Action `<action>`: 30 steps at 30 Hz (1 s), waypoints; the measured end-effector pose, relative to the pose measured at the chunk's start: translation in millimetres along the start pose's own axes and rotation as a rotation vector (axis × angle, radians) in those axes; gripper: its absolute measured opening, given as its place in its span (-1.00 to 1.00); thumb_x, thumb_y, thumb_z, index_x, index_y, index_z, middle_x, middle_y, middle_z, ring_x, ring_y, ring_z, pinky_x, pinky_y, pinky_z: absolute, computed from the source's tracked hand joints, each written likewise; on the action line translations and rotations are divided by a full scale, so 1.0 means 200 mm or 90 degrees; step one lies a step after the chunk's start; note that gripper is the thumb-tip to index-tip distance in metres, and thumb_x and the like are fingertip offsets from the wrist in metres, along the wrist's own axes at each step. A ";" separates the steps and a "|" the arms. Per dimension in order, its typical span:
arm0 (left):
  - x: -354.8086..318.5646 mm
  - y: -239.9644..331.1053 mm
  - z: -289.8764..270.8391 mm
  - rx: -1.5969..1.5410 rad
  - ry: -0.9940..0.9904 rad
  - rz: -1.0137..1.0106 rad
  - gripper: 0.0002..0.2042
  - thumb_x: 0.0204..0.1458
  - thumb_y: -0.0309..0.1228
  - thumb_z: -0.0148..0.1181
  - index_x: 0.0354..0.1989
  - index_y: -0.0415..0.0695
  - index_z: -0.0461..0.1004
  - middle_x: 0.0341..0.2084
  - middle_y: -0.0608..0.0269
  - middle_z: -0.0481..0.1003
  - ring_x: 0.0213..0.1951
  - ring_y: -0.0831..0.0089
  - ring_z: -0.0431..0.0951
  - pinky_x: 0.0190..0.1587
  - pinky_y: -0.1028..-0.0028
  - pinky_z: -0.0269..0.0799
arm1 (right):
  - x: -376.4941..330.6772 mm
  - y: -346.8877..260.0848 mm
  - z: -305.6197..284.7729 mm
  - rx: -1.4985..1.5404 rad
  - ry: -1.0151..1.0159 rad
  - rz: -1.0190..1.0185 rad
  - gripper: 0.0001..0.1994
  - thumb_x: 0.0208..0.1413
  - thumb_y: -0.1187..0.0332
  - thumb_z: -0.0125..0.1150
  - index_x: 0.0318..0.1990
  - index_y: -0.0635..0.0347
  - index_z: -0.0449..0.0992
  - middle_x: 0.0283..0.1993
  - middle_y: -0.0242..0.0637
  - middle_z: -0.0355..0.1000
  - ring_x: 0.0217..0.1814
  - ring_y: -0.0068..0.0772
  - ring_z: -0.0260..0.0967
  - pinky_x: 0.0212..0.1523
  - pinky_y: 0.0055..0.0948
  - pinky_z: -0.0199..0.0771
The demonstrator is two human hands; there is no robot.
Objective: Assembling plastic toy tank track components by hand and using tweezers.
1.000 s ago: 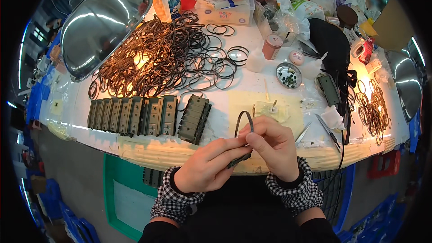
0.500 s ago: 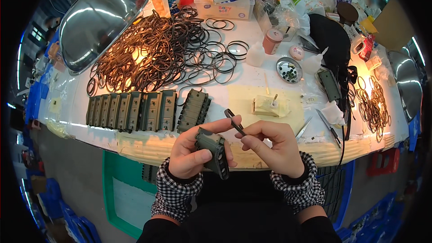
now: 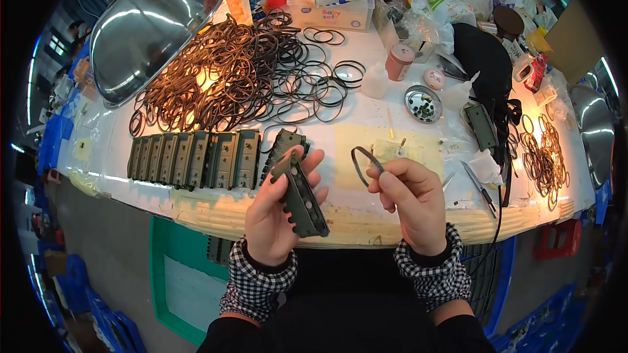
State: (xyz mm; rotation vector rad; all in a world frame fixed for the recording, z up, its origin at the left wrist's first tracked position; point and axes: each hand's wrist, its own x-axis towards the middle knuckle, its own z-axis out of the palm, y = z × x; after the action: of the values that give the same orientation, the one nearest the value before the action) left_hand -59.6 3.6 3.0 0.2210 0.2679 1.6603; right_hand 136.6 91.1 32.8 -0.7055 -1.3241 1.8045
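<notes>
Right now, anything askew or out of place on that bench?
Mostly tidy. The olive housings stand in a neat row, but the one at the right end leans out of line. The black bands lie in a loose tangled heap. Left hand holds a housing, right hand a band.

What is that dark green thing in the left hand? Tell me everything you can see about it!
The dark green block is a long, flat rectangular part that looks like moulded plastic. Small holes run along its face and little notches line one edge. It is tilted, its top end leaning away toward the table. The left hand grips it from the side, thumb on the front. It is held in the air at the table's near edge, apart from the row of similar blocks.
</notes>
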 end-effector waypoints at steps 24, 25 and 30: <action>0.07 -0.10 0.13 0.072 0.027 -0.090 -0.43 0.33 -0.06 -0.38 0.34 -0.24 0.02 0.04 0.06 0.39 -0.09 0.29 0.48 0.08 0.14 0.41 | 0.00 0.04 -0.02 0.113 0.051 0.020 -0.82 0.21 0.41 0.13 -0.10 0.31 0.49 -0.28 -0.26 0.55 -0.42 -0.69 0.36 -0.40 -0.66 0.32; 0.07 -0.10 0.13 0.092 0.037 -0.091 -0.44 0.33 -0.07 -0.37 0.33 -0.25 0.02 0.05 0.05 0.38 -0.08 0.29 0.48 0.09 0.16 0.40 | 0.00 0.04 -0.02 0.116 0.058 0.012 -0.83 0.20 0.41 0.14 -0.11 0.31 0.49 -0.28 -0.27 0.54 -0.42 -0.70 0.34 -0.40 -0.66 0.31; 0.06 -0.12 0.13 0.261 0.083 -0.069 -0.48 0.32 -0.15 -0.26 0.30 -0.29 0.07 0.07 0.03 0.36 -0.03 0.30 0.46 0.14 0.24 0.38 | 0.01 0.03 0.00 0.099 0.086 -0.015 -0.85 0.17 0.43 0.19 -0.16 0.30 0.51 -0.33 -0.39 0.49 -0.42 -0.72 0.26 -0.41 -0.68 0.26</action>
State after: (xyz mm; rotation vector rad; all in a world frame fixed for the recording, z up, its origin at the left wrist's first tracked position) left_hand -29.7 19.1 20.6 0.3989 0.7079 1.5011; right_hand 133.7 91.7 26.4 -0.7097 -1.0871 1.7863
